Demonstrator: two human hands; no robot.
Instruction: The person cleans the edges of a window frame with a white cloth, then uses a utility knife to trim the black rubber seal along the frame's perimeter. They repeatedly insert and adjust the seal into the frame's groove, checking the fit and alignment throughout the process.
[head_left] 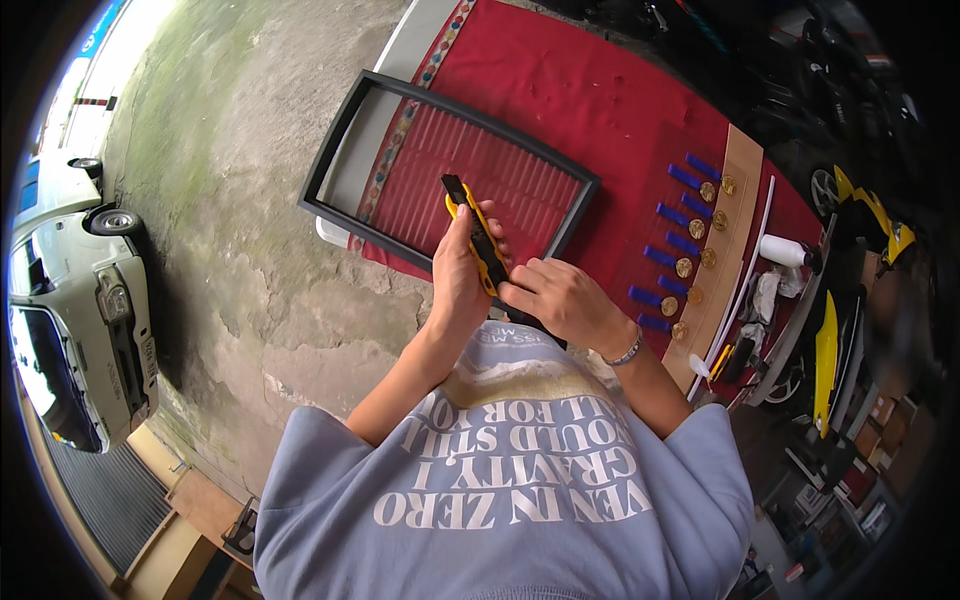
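Observation:
A yellow and black utility knife (482, 245) lies slantwise in my left hand (460, 275), its dark tip pointing up and away from me. The left thumb presses along its side while the fingers wrap behind it. My right hand (565, 300) is curled closed against the knife's lower end; whatever sits between those fingertips is hidden. Beneath both hands, a black rectangular frame (480, 122) with a see-through pane rests on a red cloth (610, 90), one corner jutting past the table edge.
To the right, several gold medals (696, 229) with blue ribbons lie in rows beside a brown strip (745, 165). Beyond stand a white roll (785, 250), crumpled plastic and yellow-and-black motorbike parts (826, 360). A white van (85, 320) is parked on the concrete at the left.

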